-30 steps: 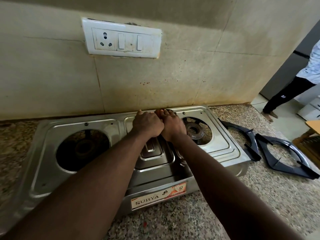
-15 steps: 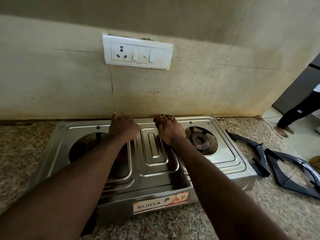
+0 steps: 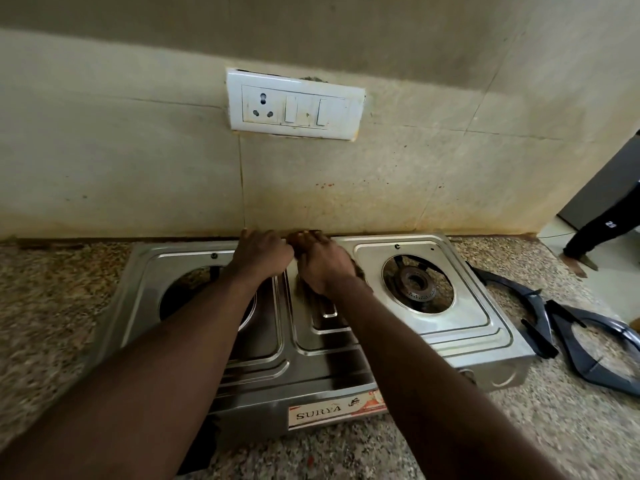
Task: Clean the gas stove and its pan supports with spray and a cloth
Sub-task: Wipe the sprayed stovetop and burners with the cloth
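Left hand (image 3: 263, 252) has its fingers curled at the rear edge of the stove (image 3: 460, 317); grasp indeterminate. Right hand (image 3: 323, 265) grips a brownish cloth (image 3: 358, 270) mid-stove. Wiping judged under way. Pan supports (image 3: 588, 355) lie on the counter (image 3: 52, 306) to the right, cleaning judged outstanding; spray not in view.

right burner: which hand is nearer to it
Right. The right hand lies just left of the burner; the left hand is farther left, beyond the right hand.

"SURYA" in dark capitals on the label (image 3: 337, 407) on the gas stove (image 3: 450, 320) front
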